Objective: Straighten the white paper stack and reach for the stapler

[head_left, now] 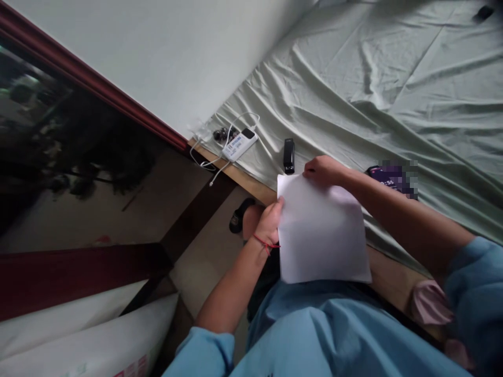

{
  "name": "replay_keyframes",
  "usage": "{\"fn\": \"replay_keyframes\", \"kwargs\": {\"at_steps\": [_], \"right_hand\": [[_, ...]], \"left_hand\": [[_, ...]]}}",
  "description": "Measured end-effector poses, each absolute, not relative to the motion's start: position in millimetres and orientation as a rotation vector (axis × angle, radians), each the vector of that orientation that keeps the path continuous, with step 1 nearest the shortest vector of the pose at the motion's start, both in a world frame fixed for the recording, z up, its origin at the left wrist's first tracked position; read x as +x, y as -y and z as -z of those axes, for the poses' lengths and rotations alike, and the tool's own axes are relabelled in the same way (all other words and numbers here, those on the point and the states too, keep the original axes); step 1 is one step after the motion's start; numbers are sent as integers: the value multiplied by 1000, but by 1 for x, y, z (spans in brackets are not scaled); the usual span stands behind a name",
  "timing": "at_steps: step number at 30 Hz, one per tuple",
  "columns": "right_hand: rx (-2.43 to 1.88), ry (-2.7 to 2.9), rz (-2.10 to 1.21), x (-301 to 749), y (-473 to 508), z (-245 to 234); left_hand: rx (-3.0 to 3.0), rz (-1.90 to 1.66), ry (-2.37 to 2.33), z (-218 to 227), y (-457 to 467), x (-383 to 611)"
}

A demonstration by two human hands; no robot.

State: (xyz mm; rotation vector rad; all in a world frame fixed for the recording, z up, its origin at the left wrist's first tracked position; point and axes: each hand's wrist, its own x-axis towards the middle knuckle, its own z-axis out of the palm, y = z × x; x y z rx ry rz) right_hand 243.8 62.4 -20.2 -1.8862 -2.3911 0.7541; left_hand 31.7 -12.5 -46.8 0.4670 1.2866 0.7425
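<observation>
No text can be read with certainty. White power bank [240, 144] on the bed sheet [353, 78]: blue printed lines, too small to make out. Dark purple item [387, 177] beside the right forearm: pale lettering, partly blurred, unreadable. White bag [98, 345] at lower left: red marks, illegible. White paper [320, 233]: blank side showing.

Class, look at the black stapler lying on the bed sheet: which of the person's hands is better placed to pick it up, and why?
The right hand, probably. It grips the top corner of the white paper right beside the black stapler on the bed sheet. The left hand holds the paper's left edge, lower and farther from it.
</observation>
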Motion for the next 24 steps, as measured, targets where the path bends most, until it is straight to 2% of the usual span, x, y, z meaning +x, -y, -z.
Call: {"fn": "replay_keyframes", "kwargs": {"at_steps": [3, 8, 17, 20, 24], "right_hand": [[-1920, 2372, -774, 245, -75, 27], [-1945, 2335, -761, 247, -88, 32], [-2074, 2311, -760, 257, -97, 31], [-2018, 2283, -520, 258, -85, 34], [-1586, 2283, -109, 247, -68, 33]], "left_hand": [[556, -805, -1361, 47, -1, 35], [709, -636, -1489, 45, -24, 39], [798, -592, -1507, 47, -40, 55], [865, -574, -1494, 60, -43, 53], [882, -619, -1454, 71, -44, 49]]}}
